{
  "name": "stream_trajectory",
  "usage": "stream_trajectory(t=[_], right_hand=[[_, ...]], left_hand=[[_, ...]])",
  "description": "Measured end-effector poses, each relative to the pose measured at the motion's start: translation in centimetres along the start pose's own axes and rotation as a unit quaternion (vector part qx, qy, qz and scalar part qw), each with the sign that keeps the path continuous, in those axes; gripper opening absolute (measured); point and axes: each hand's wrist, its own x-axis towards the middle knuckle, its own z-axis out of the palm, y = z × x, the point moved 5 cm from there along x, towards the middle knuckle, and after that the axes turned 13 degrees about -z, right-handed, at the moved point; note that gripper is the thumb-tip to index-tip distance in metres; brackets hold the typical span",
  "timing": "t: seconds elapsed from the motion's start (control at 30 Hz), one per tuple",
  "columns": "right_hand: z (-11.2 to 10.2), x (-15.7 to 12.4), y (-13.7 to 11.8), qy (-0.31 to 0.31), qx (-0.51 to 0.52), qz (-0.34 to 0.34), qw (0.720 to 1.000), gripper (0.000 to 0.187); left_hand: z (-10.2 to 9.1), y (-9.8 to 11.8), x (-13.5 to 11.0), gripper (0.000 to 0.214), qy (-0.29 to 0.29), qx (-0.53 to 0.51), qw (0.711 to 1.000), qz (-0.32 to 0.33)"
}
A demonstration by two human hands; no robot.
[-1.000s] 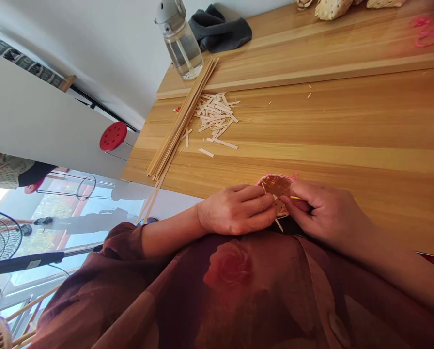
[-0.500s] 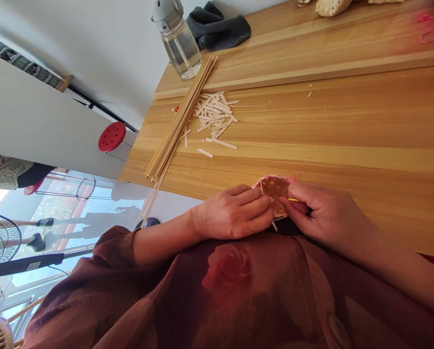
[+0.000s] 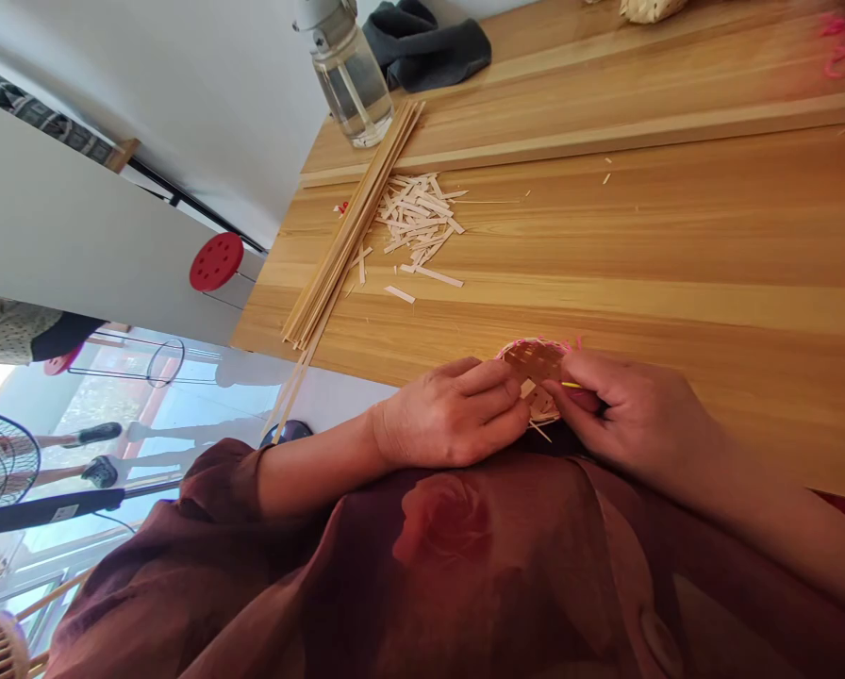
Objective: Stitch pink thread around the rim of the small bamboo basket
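Note:
A small woven basket [image 3: 532, 356] with pink lacing along its rim is held at the table's front edge, close to my body. My left hand [image 3: 457, 415] is closed at its left side, with fingers bent over the rim and a pale strip [image 3: 528, 388] beside the fingertips. On the other side, my right hand [image 3: 635, 410] is closed round a slim tool with a yellow part [image 3: 572, 385]; the hand hides most of it, so its kind cannot be told. Thin strip ends [image 3: 539, 431] stick out below the basket.
On the wooden table [image 3: 677, 283] lie a bundle of long flat strips [image 3: 356, 226] and a pile of short cut pieces [image 3: 419, 217]. A water bottle [image 3: 356, 90] and dark cloth [image 3: 429, 47] are behind. A red stool [image 3: 216, 261] and fan [image 3: 2, 462] stand left; another person is partly visible.
My left fingers have shifted slightly left on the basket, and the pale strip inside shows more. The strip ends below it have changed angle. The right hand stays nearly in place.

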Motion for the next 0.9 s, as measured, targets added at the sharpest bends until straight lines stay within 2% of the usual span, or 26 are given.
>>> stream_trajectory(t=[0.2, 0.37, 0.6, 0.67, 0.8, 0.9], right_hand=[[0.0, 0.2, -0.2, -0.009, 0.011, 0.018, 1.000, 0.025], [-0.5, 0.4, -0.3, -0.006, 0.001, 0.020, 1.000, 0.030], [-0.7, 0.5, -0.4, -0.008, -0.010, 0.009, 1.000, 0.024], [-0.8, 0.6, -0.5, -0.010, -0.014, 0.000, 1.000, 0.021], [-0.9, 0.8, -0.6, -0.006, -0.015, -0.007, 1.000, 0.026], [-0.9, 0.9, -0.7, -0.010, -0.016, -0.007, 1.000, 0.027]], left_hand=[[0.3, -0.1, 0.3, 0.014, -0.050, -0.038, 0.996, -0.064], [0.5, -0.5, 0.8, 0.024, -0.082, -0.075, 0.985, -0.129], [0.7, -0.7, 1.1, 0.032, -0.123, -0.117, 0.968, -0.187], [0.8, -0.8, 1.3, 0.031, -0.134, -0.129, 0.960, -0.209], [0.9, -0.9, 1.5, 0.024, -0.143, -0.144, 0.945, -0.256], [0.9, -0.7, 1.6, 0.023, -0.144, -0.143, 0.943, -0.263]])
